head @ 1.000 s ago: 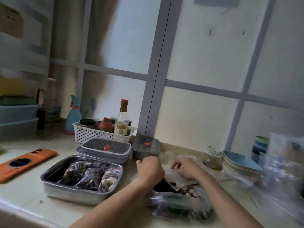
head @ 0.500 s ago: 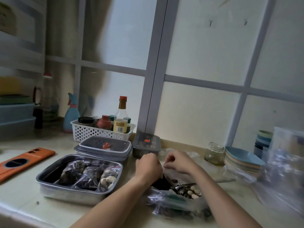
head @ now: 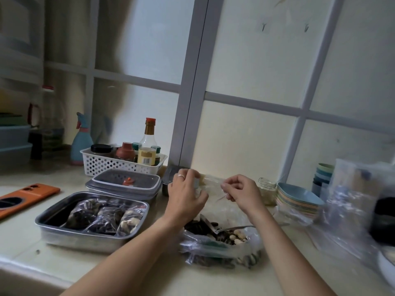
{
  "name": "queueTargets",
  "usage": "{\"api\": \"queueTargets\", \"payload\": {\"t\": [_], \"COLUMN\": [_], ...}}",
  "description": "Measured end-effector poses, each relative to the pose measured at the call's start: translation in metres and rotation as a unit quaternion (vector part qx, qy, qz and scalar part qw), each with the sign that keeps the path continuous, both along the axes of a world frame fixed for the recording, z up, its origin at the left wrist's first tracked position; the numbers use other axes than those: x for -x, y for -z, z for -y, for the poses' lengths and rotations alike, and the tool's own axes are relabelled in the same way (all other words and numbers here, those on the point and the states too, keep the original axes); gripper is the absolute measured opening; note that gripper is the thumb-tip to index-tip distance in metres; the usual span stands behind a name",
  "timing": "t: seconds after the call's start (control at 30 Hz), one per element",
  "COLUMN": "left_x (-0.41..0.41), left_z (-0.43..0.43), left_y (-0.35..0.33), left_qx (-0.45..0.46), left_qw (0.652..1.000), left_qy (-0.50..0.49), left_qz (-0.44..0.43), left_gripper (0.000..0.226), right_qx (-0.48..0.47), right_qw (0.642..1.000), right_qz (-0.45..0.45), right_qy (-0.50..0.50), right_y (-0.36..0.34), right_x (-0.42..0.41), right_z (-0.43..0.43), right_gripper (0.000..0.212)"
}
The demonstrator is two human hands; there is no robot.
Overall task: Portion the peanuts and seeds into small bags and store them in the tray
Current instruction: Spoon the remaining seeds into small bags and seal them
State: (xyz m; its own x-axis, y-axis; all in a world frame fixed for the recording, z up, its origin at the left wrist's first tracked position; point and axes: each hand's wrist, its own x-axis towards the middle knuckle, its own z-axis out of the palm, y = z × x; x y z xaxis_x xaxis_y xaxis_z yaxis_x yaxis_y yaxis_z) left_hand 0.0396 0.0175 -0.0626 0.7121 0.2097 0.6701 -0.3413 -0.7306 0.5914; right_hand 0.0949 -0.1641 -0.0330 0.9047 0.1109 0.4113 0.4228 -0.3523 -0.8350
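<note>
- The small bag (head: 210, 182), a clear film pouch, is held in the air between both hands, above the back of the table (head: 32, 242) and just over the large bag of peanuts and seeds (head: 220, 244). It looks empty, though thin film against the pale wall is hard to read.
- A second ago both hands were low and close together behind the large bag; since then they have risen and drawn apart, pulling the pouch out flat between them.
- The left hand (head: 185, 196) has its fingers (head: 191, 178) curled and clamped on the pouch's left edge. The right hand (head: 242, 192) pinches the right edge between thumb and fingers (head: 227, 185).
- My reading: a fresh pouch has been picked and is being worked open at the mouth. Filling it has not begun.
- The spoon (head: 234, 228) lies in the large bag's open mouth, near the table's front edge, with no hand on it. One hand must let go to scoop, so the other will have to keep the mouth open alone.
- The tray (head: 81, 242), toward the front left of the table, holds three filled pouches side by side and has kept its place; free room remains along its left side.
- Behind the tray sit the lidded containers (head: 126, 182) and, further back, a white basket (head: 119, 166) of bottles. An orange phone (head: 27, 195) lies at the left edge, and stacked plates (head: 297, 198) stand toward the back right.
</note>
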Motion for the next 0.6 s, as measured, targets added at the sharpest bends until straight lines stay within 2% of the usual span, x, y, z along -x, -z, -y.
{"api": "queueTargets", "payload": {"t": [0.1,0.17,0.2,0.27,0.37,0.47,0.53,0.6], "left_x": [0.003,0.002,0.002,0.003,0.006,0.004,0.003,0.001], "left_z": [0.001,0.001,0.001,0.002,0.002,0.003,0.004,0.005], "left_y": [0.001,0.003,0.003,0.002,0.001,0.004,0.004,0.002], "left_qx": [0.027,0.063,0.075,0.053,-0.061,-0.168,-0.160,-0.102], "left_qw": [0.998,0.994,0.993,0.995,0.995,0.982,0.983,0.989], "left_qy": [0.061,0.087,0.089,0.074,0.055,0.063,0.069,0.078], "left_qz": [0.016,0.004,0.005,0.027,0.063,0.051,0.059,0.076], "left_gripper": [0.047,0.054,0.057,0.060,0.061,0.047,0.030,0.012], "right_qx": [-0.001,-0.033,-0.065,-0.108,-0.079,-0.070,-0.069,-0.054], "right_qw": [0.996,0.987,0.985,0.988,0.997,0.997,0.996,0.995], "right_qz": [0.092,0.156,0.160,0.114,0.016,-0.035,-0.059,-0.074], "right_qy": [0.018,0.033,0.029,0.005,-0.005,-0.005,-0.017,-0.026], "right_y": [-0.003,-0.011,-0.015,-0.018,-0.012,-0.007,-0.006,-0.006], "right_x": [0.008,0.013,0.016,0.020,0.019,0.019,0.020,0.021], "right_z": [0.001,0.003,0.004,0.004,0.000,-0.004,-0.004,-0.004], "right_gripper": [0.007,0.005,0.005,0.003,0.012,0.017,0.018,0.019]}}
